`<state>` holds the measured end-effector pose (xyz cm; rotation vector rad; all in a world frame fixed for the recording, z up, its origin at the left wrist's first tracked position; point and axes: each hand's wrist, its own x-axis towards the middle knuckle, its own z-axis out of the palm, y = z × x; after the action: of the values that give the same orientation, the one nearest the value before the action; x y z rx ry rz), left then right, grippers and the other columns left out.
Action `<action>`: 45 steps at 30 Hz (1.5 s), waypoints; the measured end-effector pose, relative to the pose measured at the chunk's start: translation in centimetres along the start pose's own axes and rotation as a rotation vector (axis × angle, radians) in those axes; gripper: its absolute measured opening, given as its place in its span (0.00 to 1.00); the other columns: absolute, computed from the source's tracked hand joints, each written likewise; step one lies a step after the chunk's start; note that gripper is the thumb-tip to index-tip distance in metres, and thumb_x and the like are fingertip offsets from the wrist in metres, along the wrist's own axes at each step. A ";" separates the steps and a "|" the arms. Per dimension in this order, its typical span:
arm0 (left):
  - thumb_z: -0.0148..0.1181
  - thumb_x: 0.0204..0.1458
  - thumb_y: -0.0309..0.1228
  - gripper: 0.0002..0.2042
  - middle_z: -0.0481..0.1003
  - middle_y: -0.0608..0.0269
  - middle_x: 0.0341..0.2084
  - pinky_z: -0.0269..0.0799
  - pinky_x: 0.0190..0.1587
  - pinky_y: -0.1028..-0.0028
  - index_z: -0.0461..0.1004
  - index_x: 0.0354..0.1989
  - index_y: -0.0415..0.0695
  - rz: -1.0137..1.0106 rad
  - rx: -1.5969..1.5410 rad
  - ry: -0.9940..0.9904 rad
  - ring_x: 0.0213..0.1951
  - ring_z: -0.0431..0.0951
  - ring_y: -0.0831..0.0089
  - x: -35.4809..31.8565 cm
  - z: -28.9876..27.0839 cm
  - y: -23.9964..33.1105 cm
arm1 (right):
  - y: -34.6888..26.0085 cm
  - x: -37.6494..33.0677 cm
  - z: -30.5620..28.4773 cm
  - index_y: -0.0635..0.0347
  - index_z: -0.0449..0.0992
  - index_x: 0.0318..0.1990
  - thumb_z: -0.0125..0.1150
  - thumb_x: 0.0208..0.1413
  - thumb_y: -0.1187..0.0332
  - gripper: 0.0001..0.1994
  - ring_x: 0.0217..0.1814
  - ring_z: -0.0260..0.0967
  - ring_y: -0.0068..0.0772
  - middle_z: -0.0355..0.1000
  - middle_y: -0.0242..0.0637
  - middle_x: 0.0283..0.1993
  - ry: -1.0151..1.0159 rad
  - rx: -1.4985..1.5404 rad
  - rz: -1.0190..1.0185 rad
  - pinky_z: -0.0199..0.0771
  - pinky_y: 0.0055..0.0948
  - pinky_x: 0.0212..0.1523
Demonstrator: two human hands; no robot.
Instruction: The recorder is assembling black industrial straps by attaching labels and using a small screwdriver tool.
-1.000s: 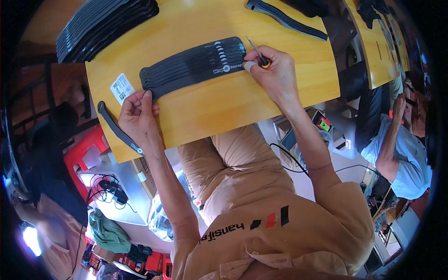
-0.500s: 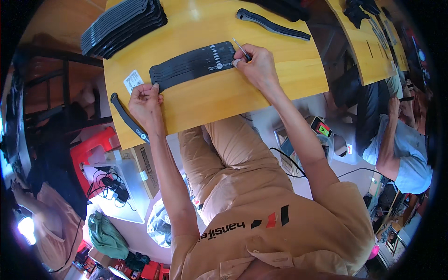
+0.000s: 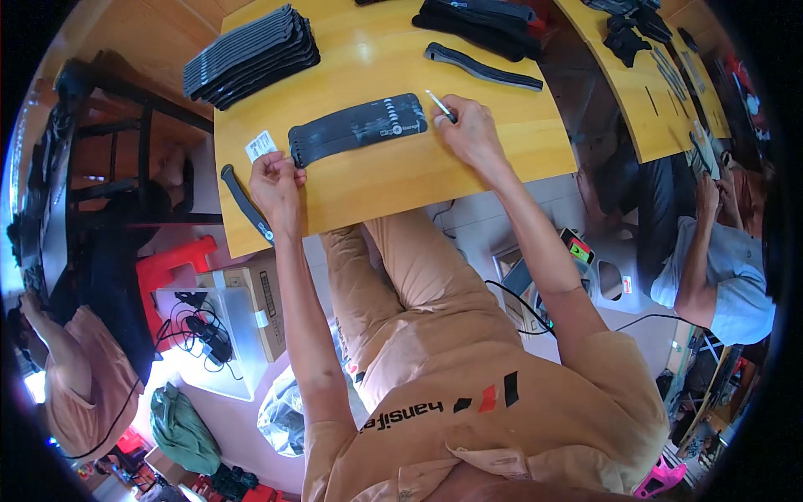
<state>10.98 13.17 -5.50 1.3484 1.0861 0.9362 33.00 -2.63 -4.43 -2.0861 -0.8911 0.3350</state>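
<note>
A flat stack of black straps point(image 3: 347, 132) lies in front of me on the yellow table, with a row of pale marks near its right end. My right hand point(image 3: 473, 132) is closed around a slim tool point(image 3: 441, 105) with a dark handle and a pale, pointed metal tip, just off the stack's right end. At the stack's near left corner my left hand point(image 3: 278, 188) has its fingers pinched together; whatever is between them is hidden. A white printed label point(image 3: 261, 145) shows just beyond those fingers. One loose black strap point(image 3: 246, 203) lies left of that hand.
Piled strap stacks point(image 3: 251, 58) stand at the table's far left. A folded black strap point(image 3: 483, 67) and more dark bundles point(image 3: 477, 29) lie far right. Below left is a clear plastic bin point(image 3: 222, 343) with cables. A co-worker in a light blue shirt point(image 3: 723, 276) sits right.
The view has shifted a little. My right hand has drawn off the stack's right end, which its fingers touched before. My left fingers have curled in more at the left corner.
</note>
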 end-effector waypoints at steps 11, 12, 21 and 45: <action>0.52 0.49 0.43 0.32 0.52 0.47 0.58 0.44 0.58 0.54 0.53 0.57 0.35 0.738 1.038 -0.277 0.60 0.49 0.55 -5.5 7.8 0.7 | 2.2 -1.3 -1.6 0.59 0.66 0.31 0.52 0.47 0.70 0.04 0.24 0.68 0.49 0.65 0.43 0.29 0.269 -0.531 -0.222 0.68 0.42 0.23; 0.51 0.47 0.47 0.36 0.49 0.46 0.59 0.41 0.59 0.52 0.50 0.58 0.34 0.728 1.061 -0.328 0.62 0.46 0.54 -5.6 8.3 0.2 | 2.3 -1.3 -1.5 0.59 0.66 0.31 0.52 0.47 0.70 0.05 0.23 0.68 0.48 0.65 0.42 0.29 0.266 -0.539 -0.252 0.68 0.41 0.22; 0.45 0.46 0.57 0.41 0.41 0.42 0.61 0.35 0.58 0.45 0.45 0.61 0.36 0.671 1.202 -0.383 0.63 0.40 0.53 -6.6 9.9 0.2 | 2.4 -1.6 -1.7 0.58 0.66 0.32 0.52 0.47 0.71 0.05 0.24 0.68 0.46 0.65 0.40 0.28 0.271 -0.549 -0.255 0.68 0.40 0.22; 0.56 0.45 0.34 0.17 0.69 0.50 0.34 0.64 0.39 0.64 0.67 0.41 0.36 0.424 1.000 0.462 0.39 0.69 0.57 -7.2 -6.4 1.9 | 1.5 -1.9 -1.3 0.58 0.69 0.34 0.51 0.48 0.70 0.06 0.27 0.69 0.48 0.70 0.42 0.30 0.286 -0.580 -0.288 0.68 0.42 0.27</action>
<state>3.11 8.04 -2.72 2.3089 1.7937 1.0834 33.04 -5.39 -4.93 -2.3891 -1.1878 -0.4153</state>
